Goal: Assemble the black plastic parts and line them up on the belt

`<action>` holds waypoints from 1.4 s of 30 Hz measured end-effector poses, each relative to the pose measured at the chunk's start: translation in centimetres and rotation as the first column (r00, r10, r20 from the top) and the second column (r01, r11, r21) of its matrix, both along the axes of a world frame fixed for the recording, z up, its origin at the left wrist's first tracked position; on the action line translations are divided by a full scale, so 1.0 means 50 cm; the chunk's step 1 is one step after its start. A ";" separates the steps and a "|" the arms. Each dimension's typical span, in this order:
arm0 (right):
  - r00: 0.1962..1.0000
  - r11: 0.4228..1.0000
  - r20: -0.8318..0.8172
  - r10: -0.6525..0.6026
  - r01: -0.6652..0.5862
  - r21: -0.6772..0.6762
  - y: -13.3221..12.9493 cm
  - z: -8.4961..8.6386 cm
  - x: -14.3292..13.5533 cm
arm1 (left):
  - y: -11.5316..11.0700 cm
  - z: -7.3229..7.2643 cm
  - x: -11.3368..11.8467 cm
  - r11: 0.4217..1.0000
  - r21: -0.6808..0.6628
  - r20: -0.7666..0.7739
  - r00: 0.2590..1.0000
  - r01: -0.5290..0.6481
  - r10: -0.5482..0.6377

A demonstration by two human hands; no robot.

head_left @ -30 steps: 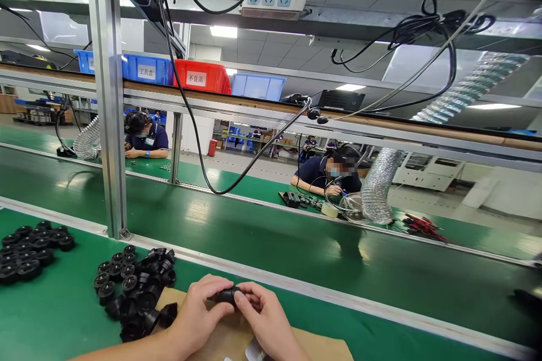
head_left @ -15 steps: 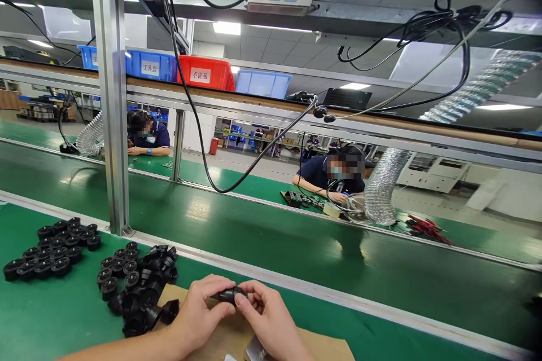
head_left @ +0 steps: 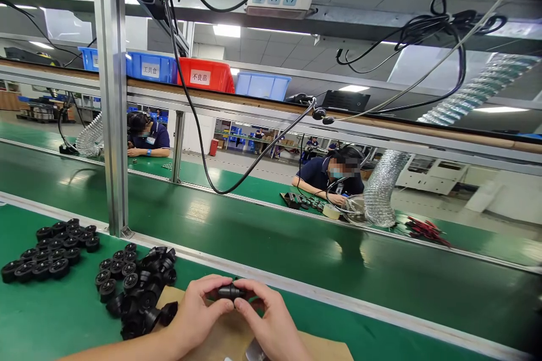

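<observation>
A small black round part (head_left: pixel 231 292) is held between my two hands above a brown cardboard sheet (head_left: pixel 326 346). My left hand (head_left: pixel 199 313) pinches its left side with thumb and fingers. On its right side, the thumb and fingertips of my right hand (head_left: pixel 269 316) press against it. Left of my hands lies a heap of black parts (head_left: pixel 146 299), some touching the cardboard. Farther left, several round black pieces (head_left: pixel 53 251) sit in rows on the green table (head_left: pixel 51 316). A partly hidden shiny object (head_left: pixel 254 351) lies beneath my right hand.
A metal post (head_left: pixel 112 101) rises behind the black parts. Beyond a pale rail runs a green belt (head_left: pixel 262 254). A black cable (head_left: pixel 199 135) hangs from above. Blue and red bins (head_left: pixel 205 74) stand on a shelf. Two people work across the belt, near foil ducts (head_left: pixel 383 186).
The fingers of my right hand have shifted around the black part, with the thumb lower, and more of the part now shows. Both hands stay in nearly the same place.
</observation>
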State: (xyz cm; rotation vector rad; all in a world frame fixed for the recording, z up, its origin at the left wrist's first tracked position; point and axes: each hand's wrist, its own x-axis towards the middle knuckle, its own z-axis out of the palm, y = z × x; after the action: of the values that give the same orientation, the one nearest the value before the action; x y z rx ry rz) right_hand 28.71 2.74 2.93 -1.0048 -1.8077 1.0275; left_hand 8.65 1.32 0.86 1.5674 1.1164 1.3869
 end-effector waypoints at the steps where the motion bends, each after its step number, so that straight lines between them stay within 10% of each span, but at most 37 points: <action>1: 1.000 1.000 0.013 -0.003 0.003 -0.006 -0.001 0.001 -0.001 | -0.001 0.002 0.000 1.000 0.020 -0.010 1.000 0.009 -0.009; 15: 0.942 0.997 0.333 -0.039 0.016 0.071 -0.016 0.006 0.016 | -0.017 0.017 0.002 0.996 0.071 -0.153 0.987 0.053 -0.042; 30: 0.983 0.955 -0.184 -0.010 -0.045 -0.293 0.005 -0.017 -0.023 | -0.006 0.008 -0.003 0.974 0.224 -0.160 0.987 0.025 0.011; 42: 1.000 1.000 -0.024 0.017 -0.017 0.008 -0.003 0.003 -0.003 | -0.011 0.009 0.004 1.000 -0.016 -0.005 1.000 0.017 -0.017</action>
State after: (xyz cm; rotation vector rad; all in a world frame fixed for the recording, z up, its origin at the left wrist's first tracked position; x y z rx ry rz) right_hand 28.54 2.59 3.10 -0.9696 -1.8024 1.0376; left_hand 8.84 0.77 1.31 1.5669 1.1124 1.3606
